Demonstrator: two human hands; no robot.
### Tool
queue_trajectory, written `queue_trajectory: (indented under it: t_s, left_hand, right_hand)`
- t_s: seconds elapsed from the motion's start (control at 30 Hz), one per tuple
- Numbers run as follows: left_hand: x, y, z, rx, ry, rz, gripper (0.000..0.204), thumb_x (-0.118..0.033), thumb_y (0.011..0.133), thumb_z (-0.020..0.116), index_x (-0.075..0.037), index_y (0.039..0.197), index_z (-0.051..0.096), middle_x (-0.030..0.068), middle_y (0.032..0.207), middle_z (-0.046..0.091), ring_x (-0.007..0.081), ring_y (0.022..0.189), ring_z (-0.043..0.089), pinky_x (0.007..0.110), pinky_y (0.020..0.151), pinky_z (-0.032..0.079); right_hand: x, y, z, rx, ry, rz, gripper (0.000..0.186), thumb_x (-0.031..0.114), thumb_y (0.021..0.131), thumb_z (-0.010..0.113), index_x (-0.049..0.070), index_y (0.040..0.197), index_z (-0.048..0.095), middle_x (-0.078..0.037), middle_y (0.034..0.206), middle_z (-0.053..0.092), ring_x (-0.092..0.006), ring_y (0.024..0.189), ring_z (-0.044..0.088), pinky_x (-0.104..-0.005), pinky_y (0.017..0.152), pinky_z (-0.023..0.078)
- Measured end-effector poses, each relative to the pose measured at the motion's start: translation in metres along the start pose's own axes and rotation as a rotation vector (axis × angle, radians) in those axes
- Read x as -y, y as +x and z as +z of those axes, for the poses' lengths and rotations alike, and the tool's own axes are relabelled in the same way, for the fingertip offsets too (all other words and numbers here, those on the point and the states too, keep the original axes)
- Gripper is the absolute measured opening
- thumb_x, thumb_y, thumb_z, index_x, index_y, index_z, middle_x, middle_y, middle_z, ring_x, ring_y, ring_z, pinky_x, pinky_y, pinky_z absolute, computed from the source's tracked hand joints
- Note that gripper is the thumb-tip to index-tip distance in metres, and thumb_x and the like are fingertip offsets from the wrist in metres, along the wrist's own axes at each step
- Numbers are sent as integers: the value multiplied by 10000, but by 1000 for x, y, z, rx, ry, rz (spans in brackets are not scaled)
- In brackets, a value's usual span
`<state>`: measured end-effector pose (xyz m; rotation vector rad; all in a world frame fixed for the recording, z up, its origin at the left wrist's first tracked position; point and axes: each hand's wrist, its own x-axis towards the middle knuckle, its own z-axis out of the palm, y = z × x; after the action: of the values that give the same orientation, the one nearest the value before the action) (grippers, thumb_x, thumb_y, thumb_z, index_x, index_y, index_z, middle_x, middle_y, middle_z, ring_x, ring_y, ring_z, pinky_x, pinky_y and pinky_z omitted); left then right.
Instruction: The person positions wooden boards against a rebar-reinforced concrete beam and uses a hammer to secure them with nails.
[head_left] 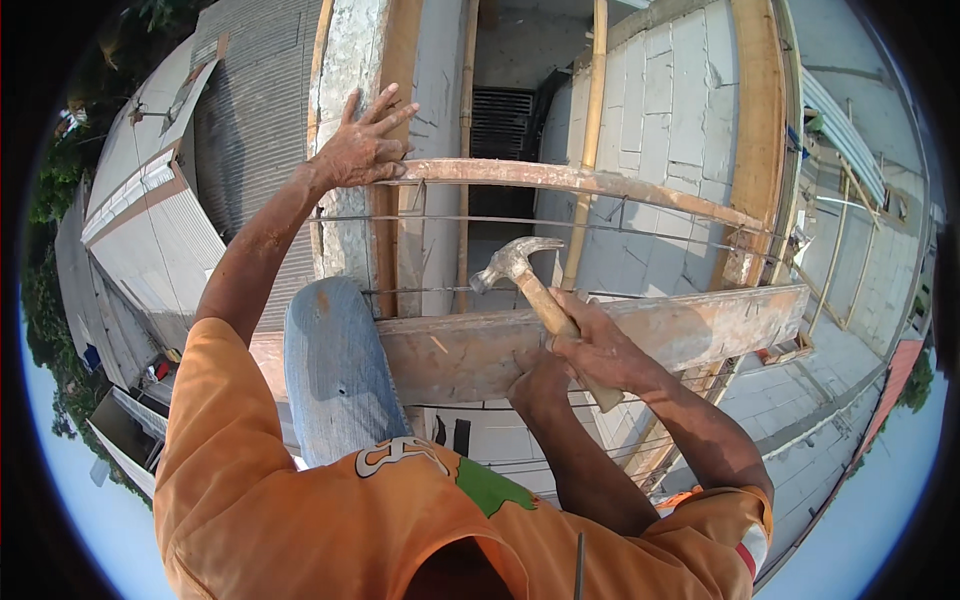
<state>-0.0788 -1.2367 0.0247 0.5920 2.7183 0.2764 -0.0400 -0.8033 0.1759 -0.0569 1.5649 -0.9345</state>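
My right hand point(605, 345) grips a claw hammer point(546, 302) by its wooden handle. The hammer's metal head tilts up and to the left, over the gap between two wooden pieces. My left hand point(368, 143) is stretched out, fingers spread, at the left end of a narrow wooden strip point(560, 175). The heel of that hand lies against the strip, and its fingers reach over a concrete-and-wood wall top. Nearer to me a wide wooden plank point(460, 352) lies across, with my jeans-covered knee point(340, 350) over its left part.
Thin steel bars point(520, 219) run crosswise between strip and plank. Bamboo poles point(590, 110) stand beyond, with a deep drop between block walls point(660, 100). A timber board point(757, 110) edges the right wall. Corrugated roofs point(250, 130) lie far below left. A bare limb point(590, 450) rests by the plank.
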Motion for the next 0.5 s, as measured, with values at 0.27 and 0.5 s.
queue_trajectory:
  t_s: [0.27, 0.5]
  left_hand:
    - [-7, 9, -12, 131, 2, -15, 397, -441, 707, 795, -239, 1049, 780, 52, 1609, 307, 349, 1531, 68, 713, 1174, -5]
    - [-10, 12, -17, 151, -16, -16, 429, -456, 685, 802, -231, 1050, 774, 58, 1589, 342, 353, 1522, 115, 719, 1165, -25]
  right_hand:
    - [-29, 83, 37, -92, 836, 86, 159, 165, 934, 613, 84, 1056, 551, -20, 773, 545, -113, 573, 561, -276, 467, 485]
    - [-34, 156, 44, -203, 1056, 114, 155, 133, 920, 632, 63, 1025, 541, -58, 783, 552, -137, 596, 569, -282, 472, 484]
